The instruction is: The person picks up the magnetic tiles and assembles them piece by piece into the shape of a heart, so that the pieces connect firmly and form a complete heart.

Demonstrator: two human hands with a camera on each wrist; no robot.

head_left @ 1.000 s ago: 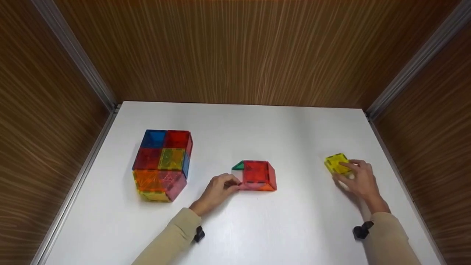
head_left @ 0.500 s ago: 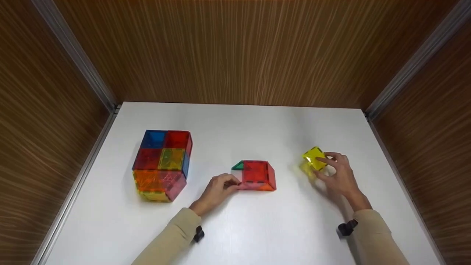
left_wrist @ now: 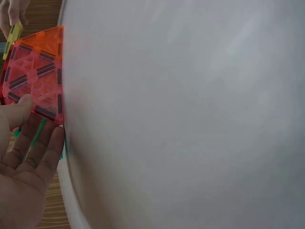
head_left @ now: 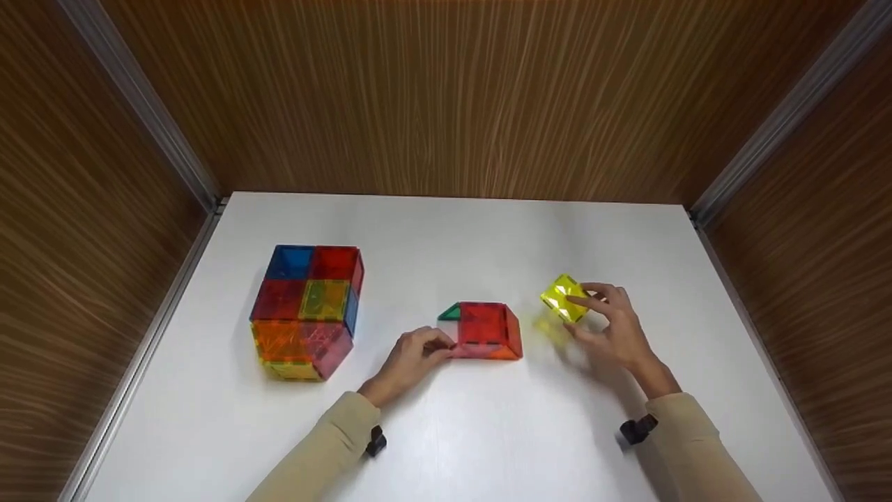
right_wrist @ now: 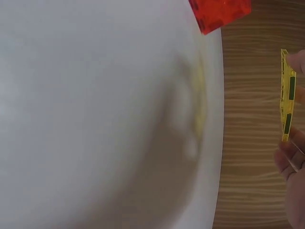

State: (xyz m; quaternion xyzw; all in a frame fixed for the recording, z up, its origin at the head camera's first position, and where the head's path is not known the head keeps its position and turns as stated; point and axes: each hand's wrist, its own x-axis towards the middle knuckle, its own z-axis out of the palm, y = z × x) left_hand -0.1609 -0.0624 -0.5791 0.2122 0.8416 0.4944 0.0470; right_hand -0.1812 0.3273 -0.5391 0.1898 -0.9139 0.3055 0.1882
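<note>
Between thumb and fingers of my right hand [head_left: 614, 326] is a yellow square magnetic tile [head_left: 563, 298], raised above the table and tilted. It appears nearly edge-on in the right wrist view, a thin yellow tile [right_wrist: 287, 98]. My left hand [head_left: 410, 362] grips the near left corner of a small magnetic-tile structure [head_left: 483, 324], which has a red square on top and a green triangle at its back left. In the left wrist view, my left thumb lies on its pink front panel [left_wrist: 40, 71], with an orange triangle beside it; the other fingers reach behind.
A larger block of magnetic tiles [head_left: 306, 300], in blue, red, yellow, orange and pink, stands at the left of the white table [head_left: 460, 432]. Wood-grain panels [head_left: 446, 97] enclose the back and both sides.
My right hand has carried the yellow tile leftward from the table's right side, towards the small structure, tilting it on the way. My left hand has stayed in place.
</note>
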